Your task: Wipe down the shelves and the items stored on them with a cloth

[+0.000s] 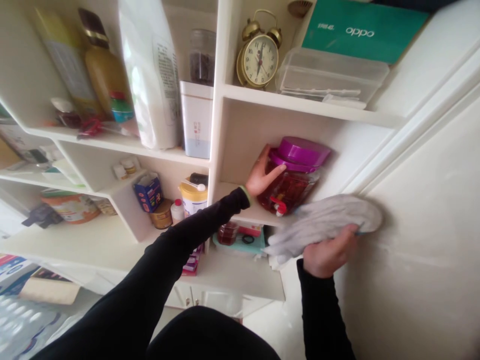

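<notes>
A person's left hand (262, 176) grasps the purple-lidded jar (296, 186), not yet lifted off its shelf (245, 215); the right hand (325, 256) clenches a grey cloth (332, 219) at the shelf's front edge.

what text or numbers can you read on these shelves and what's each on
"oppo", upside down: green box, top shelf.
Hour numerals on the brass alarm clock: too small to read.
Print on the white pouch, white canister, blue carton: blurred.
None on the purple-lidded jar the left hand grips or the grey cloth the right hand holds.
</notes>
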